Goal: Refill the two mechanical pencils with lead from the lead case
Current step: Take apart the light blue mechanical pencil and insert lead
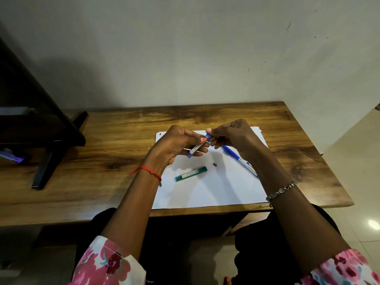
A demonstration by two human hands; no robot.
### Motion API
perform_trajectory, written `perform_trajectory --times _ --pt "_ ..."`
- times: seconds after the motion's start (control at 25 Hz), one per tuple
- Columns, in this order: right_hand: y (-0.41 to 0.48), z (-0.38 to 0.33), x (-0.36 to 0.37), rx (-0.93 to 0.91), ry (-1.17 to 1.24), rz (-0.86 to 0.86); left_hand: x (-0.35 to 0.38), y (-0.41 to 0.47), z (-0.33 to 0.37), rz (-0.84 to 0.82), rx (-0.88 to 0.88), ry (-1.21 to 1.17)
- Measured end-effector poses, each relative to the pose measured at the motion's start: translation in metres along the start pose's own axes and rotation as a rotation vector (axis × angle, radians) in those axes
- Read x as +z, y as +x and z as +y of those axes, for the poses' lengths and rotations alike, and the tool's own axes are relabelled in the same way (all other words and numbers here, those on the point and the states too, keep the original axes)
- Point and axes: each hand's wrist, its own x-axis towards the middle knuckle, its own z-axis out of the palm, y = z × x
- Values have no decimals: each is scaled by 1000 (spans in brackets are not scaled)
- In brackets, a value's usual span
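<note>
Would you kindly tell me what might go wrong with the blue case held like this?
1. The right hand pinches the top of the blue case, tilted in the left hand; a jerk could spill leads.
2. The small dark piece lies loose on the paper and could be brushed away.

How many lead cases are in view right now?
2. A blue case is held between the left hand and right hand, above the paper; a green case lies flat on the paper, nearer the person. Others may be hidden under the hands.
</note>
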Motion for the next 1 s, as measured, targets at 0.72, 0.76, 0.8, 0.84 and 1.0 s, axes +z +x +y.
perform_trajectory --times 0.72,0.76,0.8,0.84,1.0 --pt "9 11 -10 101 220 -224 -6 -3 1 58 76 155" --pt "9 13 -9 105 230 -227 -6 -2 2 67 89 155" --pt "9 14 -9 116 245 -228 -6 -2 2 81 102 148" --pt "10 16 -8 131 264 -226 -6 -2 2 99 115 137" --pt "9 16 -5 211 362 -195 -6 1 3 157 133 80"
